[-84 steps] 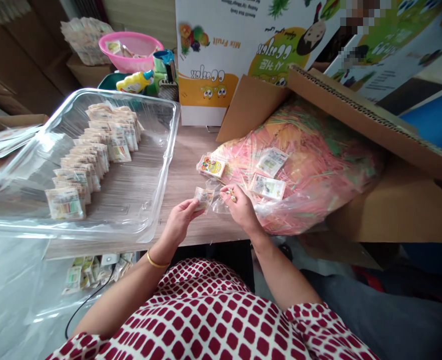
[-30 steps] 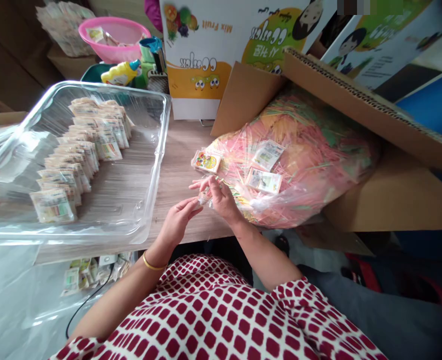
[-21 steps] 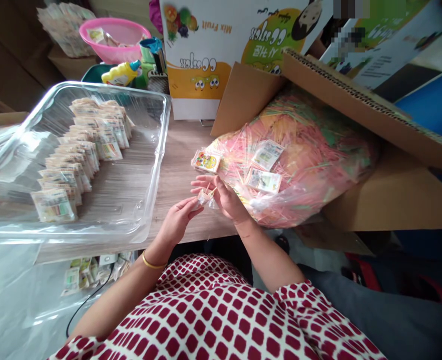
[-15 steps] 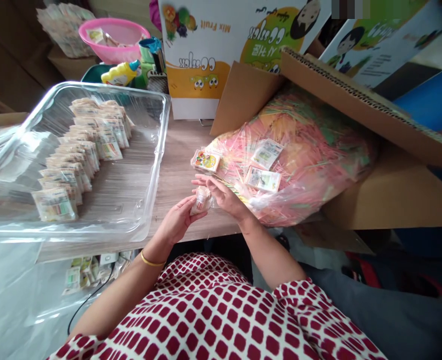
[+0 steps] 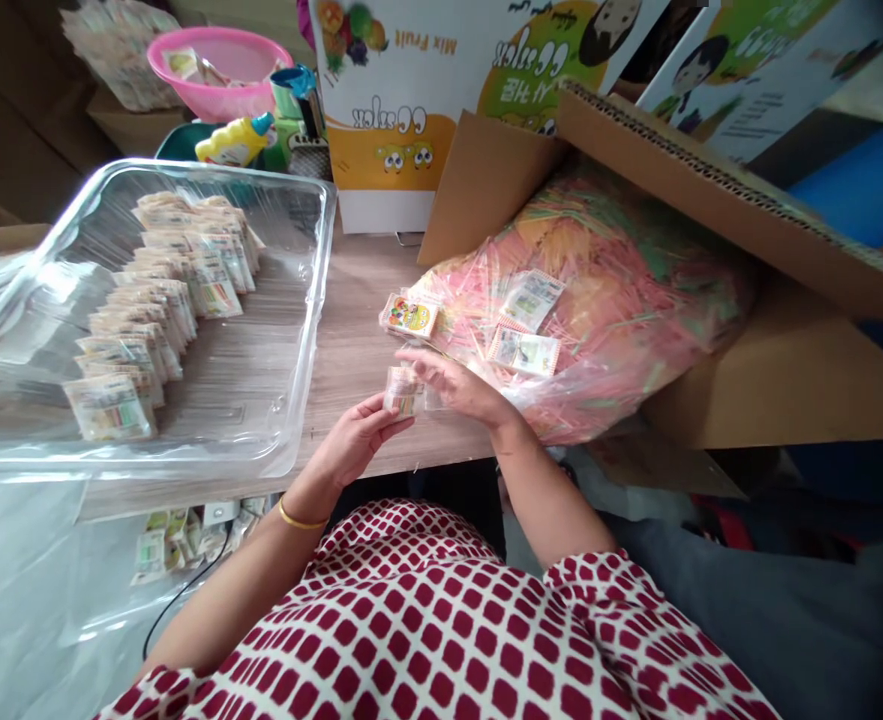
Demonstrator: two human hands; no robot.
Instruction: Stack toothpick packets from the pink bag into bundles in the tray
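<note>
A small clear packet with coloured sticks inside is held between the thumb and fingers of my left hand, above the table's front edge. My right hand is at the packet's upper right, its fingers stretched out and overlapping that corner; whether it presses on the packet is hard to see. Just beyond the hands lies a small printed fruit pack. Two more packets, one farther back and one nearer, rest on a big plastic bag of coloured sticks.
At left, a clear plastic tray holds overlapping rows of filled packets. Behind it are a pink basin and a yellow bottle. A printed carton stands at the back; an open cardboard box surrounds the bag.
The packet in my left hand has turned flatter, so its coloured sticks show. My right hand has shifted slightly right, its fingers now over the packet's upper corner. The view has moved a little.
</note>
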